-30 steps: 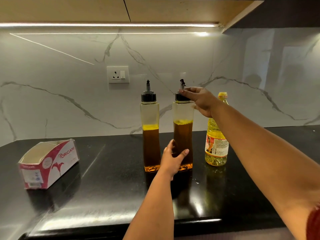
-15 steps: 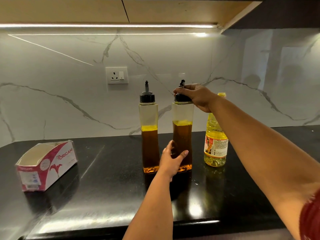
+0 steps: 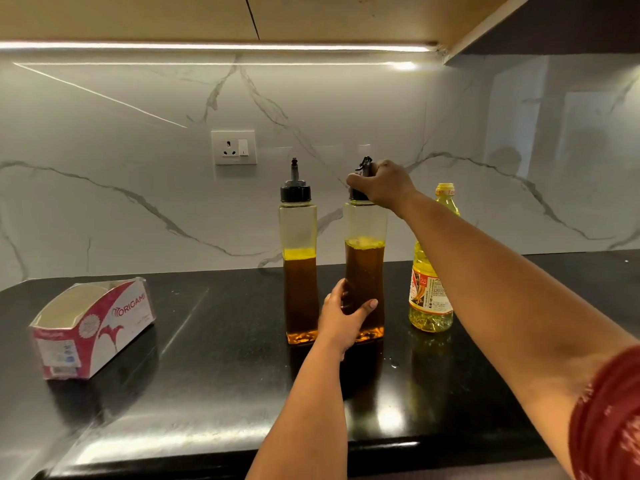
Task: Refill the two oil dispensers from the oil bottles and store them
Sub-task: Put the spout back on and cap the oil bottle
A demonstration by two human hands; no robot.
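1. Two tall clear oil dispensers stand upright on the black surface, side by side, with a small gap between them.
2. The left dispenser has a black cap with a thin spout on top. Nobody is touching it. It has dark brown oil up to about the middle, with a yellow layer on top.
3. The right dispenser has a bit more oil in it, also dark brown with yellow on top.
4. The left hand holds the low part of the right dispenser. The thumb is on one side and the fingers curl round the other side.
5. The right hand sits on top of the same dispenser. Its fingers are curled round the black cap, and the spout pokes up just beside the hand.
6. A yellow oil bottle with a yellow lid stands just to the right of the dispensers, partly behind the right arm.
7. A red and white tissue box lies well apart on the left of the surface.
8. A white wall socket is on the marble wall behind.
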